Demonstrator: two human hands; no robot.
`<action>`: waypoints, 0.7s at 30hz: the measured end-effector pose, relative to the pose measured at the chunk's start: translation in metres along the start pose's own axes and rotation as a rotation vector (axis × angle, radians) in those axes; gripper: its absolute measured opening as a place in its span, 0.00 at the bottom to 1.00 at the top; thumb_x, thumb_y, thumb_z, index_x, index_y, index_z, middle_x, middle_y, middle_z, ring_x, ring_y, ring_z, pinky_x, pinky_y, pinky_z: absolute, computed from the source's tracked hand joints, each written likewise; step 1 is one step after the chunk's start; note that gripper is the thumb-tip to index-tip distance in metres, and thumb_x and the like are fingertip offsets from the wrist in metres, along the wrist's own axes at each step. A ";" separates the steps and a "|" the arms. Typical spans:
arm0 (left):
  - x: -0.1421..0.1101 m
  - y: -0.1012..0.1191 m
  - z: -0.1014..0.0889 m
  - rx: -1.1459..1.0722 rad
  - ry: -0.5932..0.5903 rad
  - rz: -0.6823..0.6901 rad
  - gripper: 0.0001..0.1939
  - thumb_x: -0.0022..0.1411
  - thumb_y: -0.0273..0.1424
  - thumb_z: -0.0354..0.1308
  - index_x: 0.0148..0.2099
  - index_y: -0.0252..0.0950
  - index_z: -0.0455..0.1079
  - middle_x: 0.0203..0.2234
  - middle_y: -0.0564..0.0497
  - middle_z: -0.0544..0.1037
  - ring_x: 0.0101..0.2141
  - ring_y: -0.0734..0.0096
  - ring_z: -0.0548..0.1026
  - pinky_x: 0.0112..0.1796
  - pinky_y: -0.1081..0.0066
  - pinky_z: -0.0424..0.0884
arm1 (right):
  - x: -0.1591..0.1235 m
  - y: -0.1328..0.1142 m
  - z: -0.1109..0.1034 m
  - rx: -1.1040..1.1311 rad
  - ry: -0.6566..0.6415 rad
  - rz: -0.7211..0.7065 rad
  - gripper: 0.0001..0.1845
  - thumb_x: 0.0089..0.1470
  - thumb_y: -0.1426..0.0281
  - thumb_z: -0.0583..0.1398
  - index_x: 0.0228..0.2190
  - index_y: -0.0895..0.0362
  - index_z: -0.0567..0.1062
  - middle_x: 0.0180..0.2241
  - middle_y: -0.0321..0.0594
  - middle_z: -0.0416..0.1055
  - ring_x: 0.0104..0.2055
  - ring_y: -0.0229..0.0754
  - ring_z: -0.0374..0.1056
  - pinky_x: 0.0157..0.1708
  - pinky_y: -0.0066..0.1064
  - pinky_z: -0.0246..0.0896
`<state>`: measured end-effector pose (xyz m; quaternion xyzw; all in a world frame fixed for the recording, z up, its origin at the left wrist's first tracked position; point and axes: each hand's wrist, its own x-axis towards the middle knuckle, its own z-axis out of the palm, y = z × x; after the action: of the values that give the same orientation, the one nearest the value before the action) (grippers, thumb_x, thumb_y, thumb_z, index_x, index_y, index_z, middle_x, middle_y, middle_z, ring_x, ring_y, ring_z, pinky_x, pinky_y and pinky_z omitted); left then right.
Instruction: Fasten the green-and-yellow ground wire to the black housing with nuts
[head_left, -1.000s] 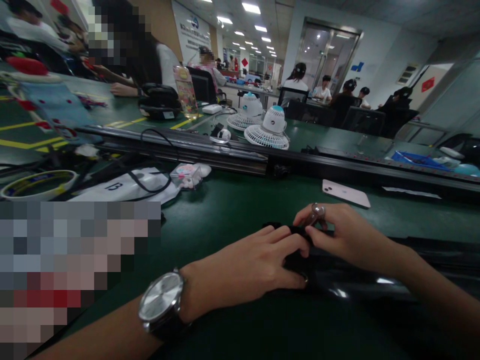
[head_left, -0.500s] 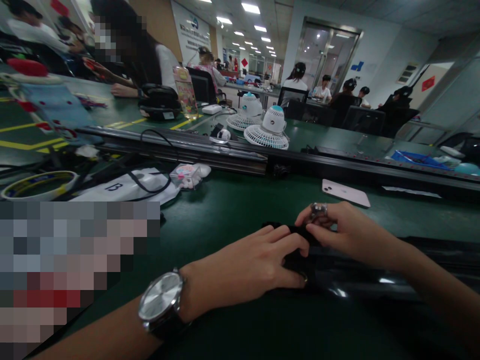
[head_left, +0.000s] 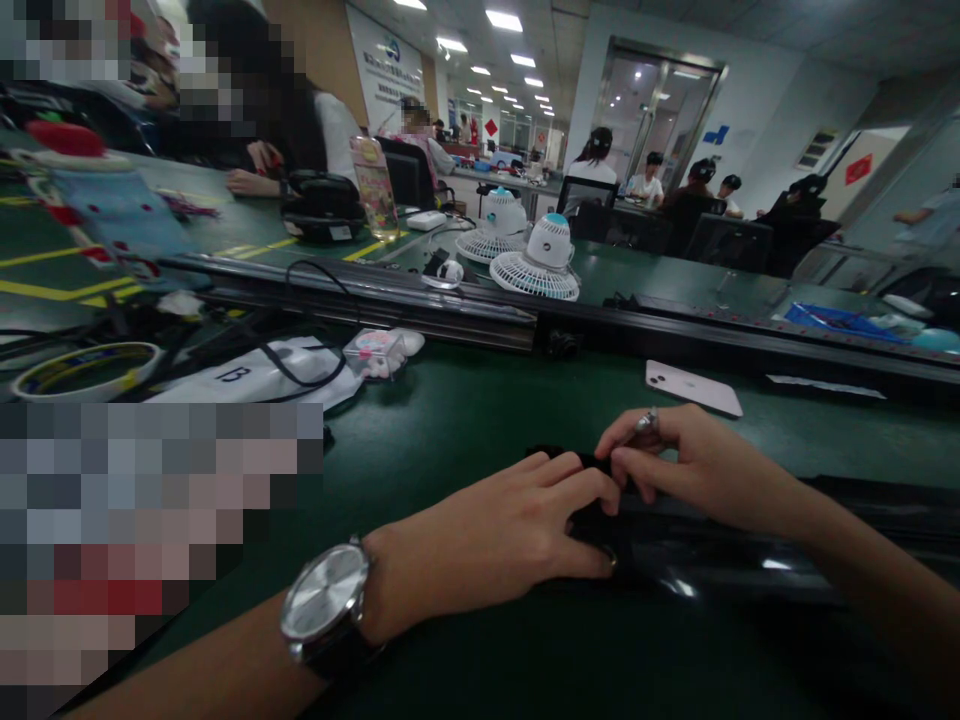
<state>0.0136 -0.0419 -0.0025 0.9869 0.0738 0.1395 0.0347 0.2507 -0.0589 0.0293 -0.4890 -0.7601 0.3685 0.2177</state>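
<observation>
A long glossy black strip (head_left: 720,560) lies across the green table (head_left: 465,420) in front of me, running off to the right. My left hand (head_left: 495,535), with a silver watch (head_left: 326,600) on the wrist, rests on the strip's left end with fingers curled over it. My right hand (head_left: 690,465), wearing a ring, pinches the same end from the far side. The fingertips of both hands meet there and hide the strip's tip.
A white phone (head_left: 694,387) lies face down beyond my hands. Two small white fans (head_left: 536,262) stand behind a dark rail (head_left: 450,305). At left lie a white bag with a black cord (head_left: 259,375), a small clear box (head_left: 371,352) and a tape roll (head_left: 82,368). People sit at far tables.
My right hand's fingers have curled down and tightened on the strip's end, turning the ring sideways. My left hand has stayed in place.
</observation>
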 end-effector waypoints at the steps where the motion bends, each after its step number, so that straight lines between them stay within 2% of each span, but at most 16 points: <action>1: 0.000 0.000 0.000 0.000 -0.002 0.001 0.14 0.71 0.26 0.53 0.52 0.46 0.75 0.53 0.48 0.69 0.50 0.64 0.67 0.47 0.64 0.67 | 0.000 0.000 0.000 -0.019 0.007 -0.006 0.07 0.63 0.71 0.59 0.39 0.56 0.78 0.28 0.33 0.76 0.26 0.36 0.71 0.26 0.25 0.66; 10: 0.000 0.000 0.001 0.005 -0.007 0.002 0.15 0.71 0.26 0.53 0.52 0.47 0.75 0.53 0.49 0.69 0.48 0.64 0.67 0.47 0.64 0.67 | 0.001 0.003 0.000 -0.114 0.073 -0.055 0.08 0.64 0.70 0.59 0.34 0.54 0.79 0.21 0.30 0.72 0.24 0.37 0.70 0.26 0.26 0.63; 15: 0.001 0.001 0.000 0.018 0.018 0.006 0.14 0.71 0.26 0.54 0.52 0.46 0.76 0.53 0.48 0.70 0.48 0.65 0.68 0.46 0.65 0.68 | 0.001 0.004 0.002 -0.024 0.138 -0.082 0.10 0.64 0.67 0.59 0.32 0.56 0.78 0.24 0.32 0.77 0.25 0.36 0.73 0.28 0.26 0.65; 21: 0.000 0.001 0.000 0.018 0.007 0.009 0.14 0.71 0.26 0.53 0.52 0.47 0.75 0.53 0.48 0.69 0.48 0.65 0.67 0.47 0.65 0.68 | 0.002 0.007 0.004 -0.008 0.137 -0.058 0.11 0.64 0.66 0.60 0.31 0.56 0.79 0.24 0.32 0.77 0.25 0.36 0.73 0.27 0.25 0.65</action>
<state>0.0140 -0.0426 -0.0022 0.9869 0.0709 0.1425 0.0251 0.2512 -0.0570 0.0218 -0.4918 -0.7587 0.3246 0.2777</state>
